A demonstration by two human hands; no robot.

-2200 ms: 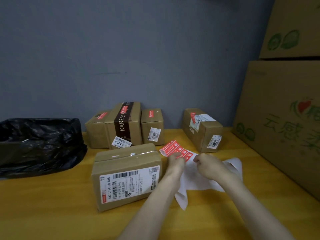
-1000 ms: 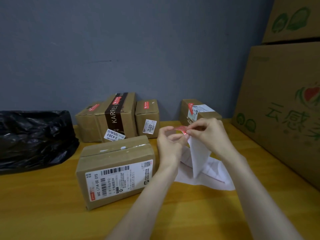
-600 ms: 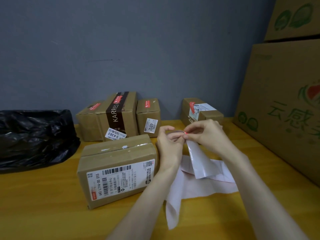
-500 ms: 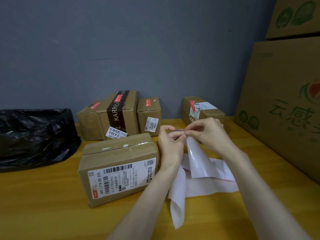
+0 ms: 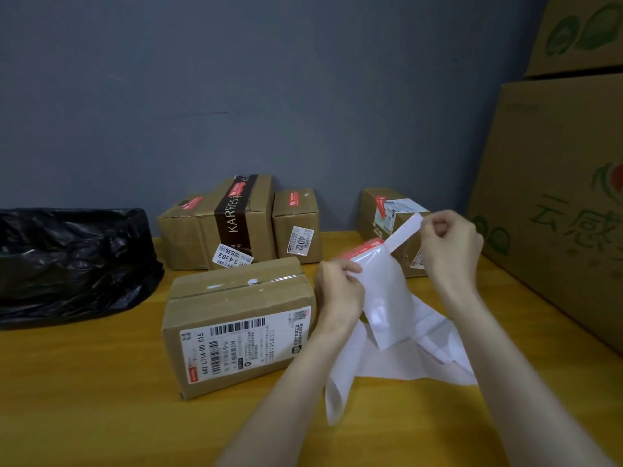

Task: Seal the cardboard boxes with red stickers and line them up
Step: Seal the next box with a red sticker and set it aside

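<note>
Aloft, left hand (image 5: pixel 338 291) pinching sticker sheet (image 5: pixel 384 298), right hand (image 5: pixel 450 246) pinching strip (image 5: pixel 404 230)

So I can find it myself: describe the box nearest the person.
On the yellow table, before the boxes along the grey wall, one box lies alone beside the left hand. Only it has a wide barcode label on its near side and clear tape, no red sticker, on top.
</note>
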